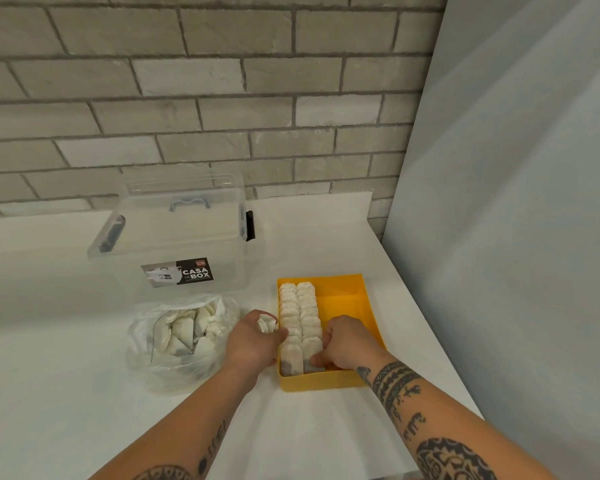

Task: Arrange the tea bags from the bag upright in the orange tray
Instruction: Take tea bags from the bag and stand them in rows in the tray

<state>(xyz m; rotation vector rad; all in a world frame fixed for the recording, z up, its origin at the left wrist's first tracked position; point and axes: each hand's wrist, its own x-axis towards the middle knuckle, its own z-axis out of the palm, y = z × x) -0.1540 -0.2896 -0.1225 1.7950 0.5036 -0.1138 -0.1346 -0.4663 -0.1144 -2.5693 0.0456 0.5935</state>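
Right fingers (327, 338) around tea bag (310, 348)

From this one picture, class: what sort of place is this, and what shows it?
Probably a kitchen counter: white countertop against a grey brick wall, a clear storage box, tea bags filed in an orange tray.

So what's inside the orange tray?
Two rows of tea bags stand upright along the left side of the orange tray; its right side shows bare floor. The right hand grips the nearest bags and covers part of the floor, so anything under it is hidden.
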